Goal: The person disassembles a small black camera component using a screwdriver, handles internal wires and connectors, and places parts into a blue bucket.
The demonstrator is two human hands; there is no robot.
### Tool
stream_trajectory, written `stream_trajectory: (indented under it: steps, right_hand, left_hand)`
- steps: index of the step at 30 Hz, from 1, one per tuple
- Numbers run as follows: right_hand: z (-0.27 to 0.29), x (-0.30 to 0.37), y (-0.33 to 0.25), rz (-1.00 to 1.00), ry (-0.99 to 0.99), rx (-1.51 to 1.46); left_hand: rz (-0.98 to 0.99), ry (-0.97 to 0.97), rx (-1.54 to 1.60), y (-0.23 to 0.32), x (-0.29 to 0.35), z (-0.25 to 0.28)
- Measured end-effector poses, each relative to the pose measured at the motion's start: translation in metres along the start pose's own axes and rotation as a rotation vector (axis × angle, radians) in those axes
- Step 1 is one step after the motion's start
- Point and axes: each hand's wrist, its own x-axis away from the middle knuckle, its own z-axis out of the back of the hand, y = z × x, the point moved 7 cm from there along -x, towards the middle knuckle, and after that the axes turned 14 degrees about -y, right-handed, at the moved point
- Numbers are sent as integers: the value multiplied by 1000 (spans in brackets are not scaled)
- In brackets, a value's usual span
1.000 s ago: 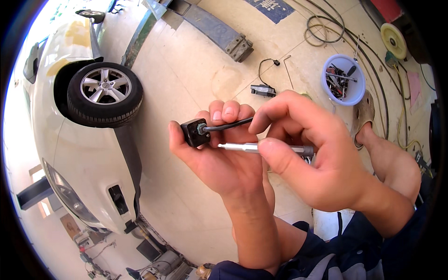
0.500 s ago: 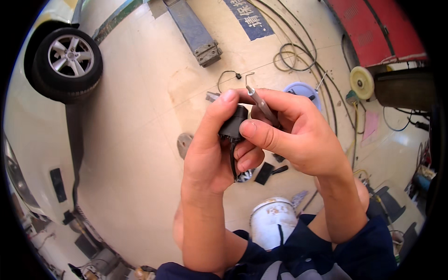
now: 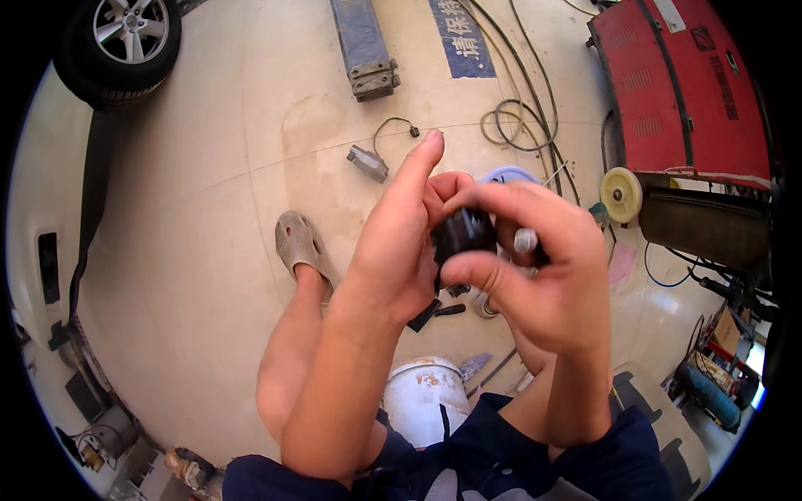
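Black part (image 3: 464, 232) between two hands

Head view: the right hand (image 3: 553, 265) pinches it between thumb and forefinger, a silver tool (image 3: 525, 241) within its curl. The left hand (image 3: 393, 250) is beside it, thumb raised; I cannot tell whether its fingers grip.

The bare right grip (image 3: 558, 271) curls its thumb toward its index finger; just left, the bare left grip (image 3: 394, 242) extends its thumb.

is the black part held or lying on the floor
Held: the black part sits between the thumb and forefinger of the right hand.
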Motion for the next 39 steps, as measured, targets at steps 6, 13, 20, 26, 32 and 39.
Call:
stream_trajectory:
  steps: [6,13,20,26,32,39]
  right_hand:
    - [-3,2,49,-130,43,-865]
    - [4,5,62,-51,47,-1170]
    - [7,5,60,-17,59,-1169]
    - [7,5,58,14,50,-1080]
    - [10,4,52,46,64,-986]
    - [8,4,52,69,70,-991]
  left_hand:
    - [-22,-86,24,10,6,-8]
    - [-18,-125,-196,17,12,-12]
    - [-61,-134,-307,15,12,-15]
    - [-91,-74,-297,19,16,-13]
    - [-83,-115,-131,13,12,-15]
    - [-86,-119,-106,12,11,-15]
